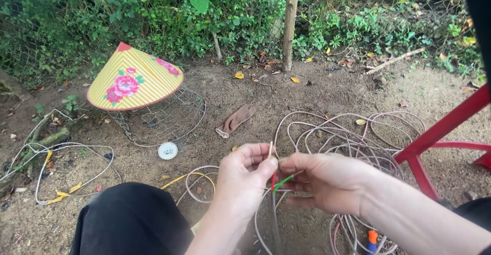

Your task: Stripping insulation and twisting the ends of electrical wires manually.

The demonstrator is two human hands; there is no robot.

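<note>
Brown, sandy ground [317,89] spreads out below me, bare in the middle and hemmed at the far edge by green undergrowth [153,19] and a thin tree trunk [290,22]. To my right a red metal frame [440,132] cuts in at a slant and closes that side. A big loose tangle of pale cable [348,132] lies between that frame and my hands, its loops reaching nearly to the frame's foot. On the left, a yellow conical hat [134,78] with pink flowers sits on a wire mesh basket [163,119], and further left another white cable loop [71,158] trails along the ground's edge. A brown glove [236,119] lies alone on open dirt between hat and tangle, with a small white round lid [168,150] near the basket rim.

My left hand [244,175] pinches a pale cable end [270,150] upright between thumb and fingers. My right hand [327,178] is closed around the thin inner wires [280,182], one red and one green, showing just beside the left thumb. My black-clad knee [128,219] fills the near left corner.
</note>
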